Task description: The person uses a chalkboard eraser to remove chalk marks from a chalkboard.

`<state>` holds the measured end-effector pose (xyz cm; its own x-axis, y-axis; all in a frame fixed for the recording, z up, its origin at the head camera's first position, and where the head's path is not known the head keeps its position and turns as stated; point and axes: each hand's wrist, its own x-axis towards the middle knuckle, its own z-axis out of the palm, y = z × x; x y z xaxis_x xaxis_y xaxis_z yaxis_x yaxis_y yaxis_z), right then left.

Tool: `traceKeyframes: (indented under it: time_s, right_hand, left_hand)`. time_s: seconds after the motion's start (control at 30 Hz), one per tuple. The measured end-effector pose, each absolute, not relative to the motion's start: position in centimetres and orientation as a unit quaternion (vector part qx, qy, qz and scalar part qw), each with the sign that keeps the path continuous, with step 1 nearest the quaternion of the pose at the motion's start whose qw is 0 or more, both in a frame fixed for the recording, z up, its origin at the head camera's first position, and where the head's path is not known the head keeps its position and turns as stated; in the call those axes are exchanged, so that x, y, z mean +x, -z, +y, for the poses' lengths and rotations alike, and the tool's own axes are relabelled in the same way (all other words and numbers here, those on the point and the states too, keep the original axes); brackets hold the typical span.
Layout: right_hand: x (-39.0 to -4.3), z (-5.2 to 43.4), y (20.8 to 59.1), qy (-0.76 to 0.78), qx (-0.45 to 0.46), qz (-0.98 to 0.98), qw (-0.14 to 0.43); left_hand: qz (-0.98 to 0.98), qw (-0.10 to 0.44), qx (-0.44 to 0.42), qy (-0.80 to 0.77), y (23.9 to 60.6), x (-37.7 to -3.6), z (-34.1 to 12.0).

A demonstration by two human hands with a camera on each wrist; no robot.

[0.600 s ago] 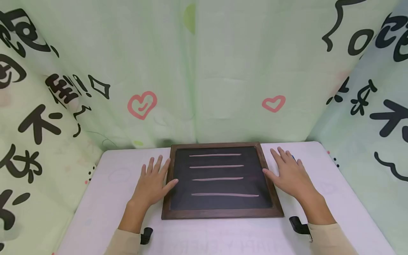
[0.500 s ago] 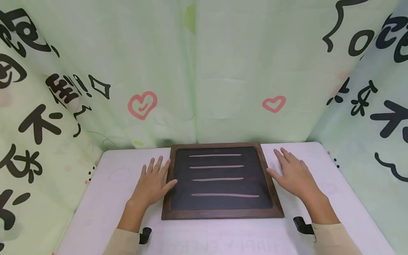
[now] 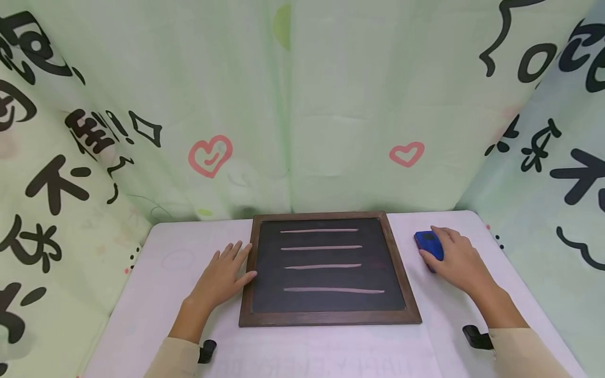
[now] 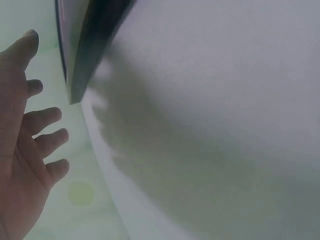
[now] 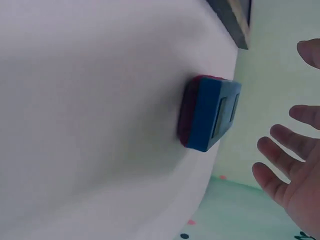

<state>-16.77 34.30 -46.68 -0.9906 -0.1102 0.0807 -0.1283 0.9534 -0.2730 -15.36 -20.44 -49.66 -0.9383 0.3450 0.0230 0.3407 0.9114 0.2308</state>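
Observation:
A dark chalkboard (image 3: 326, 273) in a brown wooden frame lies flat on the white table (image 3: 179, 262), with several pale horizontal chalk lines drawn on it. My left hand (image 3: 231, 268) rests flat on the table beside the board's left frame, thumb against the wood; in the left wrist view its fingers (image 4: 45, 140) are spread near the frame (image 4: 82, 50). A blue eraser (image 3: 427, 242) with a red underside sits to the right of the board. My right hand (image 3: 456, 257) hovers right beside it. In the right wrist view the eraser (image 5: 207, 112) lies apart from the spread fingers (image 5: 280, 155).
Pale green printed curtains (image 3: 302, 105) wall in the table at the back and on both sides. Black wrist straps (image 3: 476, 336) show at my cuffs. The table's back right corner (image 3: 472, 215) is just beyond the eraser.
My right hand has drawn away from the board's right frame and moved right, uncovering the blue eraser. My left hand slid slightly back along the left frame.

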Motion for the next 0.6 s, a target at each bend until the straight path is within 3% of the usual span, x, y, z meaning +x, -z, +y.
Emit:
traceKeyframes:
  time_s: [0.6]
  right_hand:
    - [-18.7, 37.0, 49.1, -0.149, -0.023, -0.986, -0.066]
  left_hand:
    - [0.966, 0.064, 0.188, -0.168, 51.4, -15.1, -21.6]
